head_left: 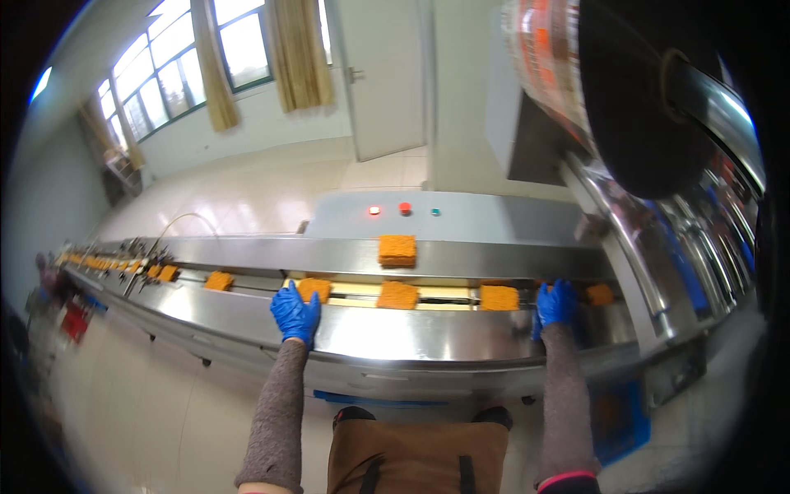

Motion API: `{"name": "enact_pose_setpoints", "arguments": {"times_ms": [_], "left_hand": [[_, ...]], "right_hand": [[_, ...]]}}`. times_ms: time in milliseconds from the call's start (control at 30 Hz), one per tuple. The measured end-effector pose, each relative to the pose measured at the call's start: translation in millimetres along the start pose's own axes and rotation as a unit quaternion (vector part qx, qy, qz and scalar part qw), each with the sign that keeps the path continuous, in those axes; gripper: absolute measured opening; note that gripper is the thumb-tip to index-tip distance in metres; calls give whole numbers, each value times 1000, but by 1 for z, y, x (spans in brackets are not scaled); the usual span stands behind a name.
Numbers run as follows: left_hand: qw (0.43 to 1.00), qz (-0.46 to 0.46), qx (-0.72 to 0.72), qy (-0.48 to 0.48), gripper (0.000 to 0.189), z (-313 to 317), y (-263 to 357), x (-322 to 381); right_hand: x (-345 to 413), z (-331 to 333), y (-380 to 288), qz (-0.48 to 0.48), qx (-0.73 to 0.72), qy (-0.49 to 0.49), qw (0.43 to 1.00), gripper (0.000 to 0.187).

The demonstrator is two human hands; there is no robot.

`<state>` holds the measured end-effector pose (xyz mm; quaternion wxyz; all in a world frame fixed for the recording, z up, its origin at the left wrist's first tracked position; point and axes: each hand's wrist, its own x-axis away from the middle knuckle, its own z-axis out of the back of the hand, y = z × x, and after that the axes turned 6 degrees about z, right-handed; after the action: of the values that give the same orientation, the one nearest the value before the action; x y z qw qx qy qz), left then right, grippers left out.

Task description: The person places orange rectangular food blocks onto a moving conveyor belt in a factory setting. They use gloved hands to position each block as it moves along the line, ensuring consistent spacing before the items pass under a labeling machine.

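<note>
My left hand (295, 313), in a blue glove, rests over the near edge of the conveyor channel with thumb and fingers apart. Just beyond its thumb lies an orange rough-textured square slab (315, 289); whether they touch is unclear. My right hand (554, 304), also gloved in blue, is farther right over the channel, its fingers pointing away from me. What lies beneath it is hidden. Between my hands are a middle slab (397, 296) and a right slab (498, 297). Another slab (598, 294) lies right of my right hand, in shadow.
A small stack of orange slabs (397, 251) sits on the far steel ledge. More slabs line the conveyor (247, 285) leftward. Behind are a red button (405, 209) and a green one (436, 212). A large film roll (549, 68) and steel rollers overhang at right. A blue crate (636, 420) stands below.
</note>
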<state>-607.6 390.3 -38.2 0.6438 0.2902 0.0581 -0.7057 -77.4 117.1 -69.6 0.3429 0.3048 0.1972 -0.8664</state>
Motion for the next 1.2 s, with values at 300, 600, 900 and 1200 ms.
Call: {"name": "enact_pose_setpoints", "arguments": {"times_ms": [300,600,900,1200], "left_hand": [[980,122,-84,-130,94,34,13,0],[986,114,-56,-108,95,23,3,2],[996,13,7,-88,70,26,4,2],[1000,-9,-16,-18,67,16,1,6]], "right_hand": [[-3,-12,-8,39,-60,-23,997,24],[-6,32,-29,-55,-127,-128,982,39],[-5,7,-8,27,16,-59,998,35],[-4,0,-8,-27,-53,-126,990,31]]}}
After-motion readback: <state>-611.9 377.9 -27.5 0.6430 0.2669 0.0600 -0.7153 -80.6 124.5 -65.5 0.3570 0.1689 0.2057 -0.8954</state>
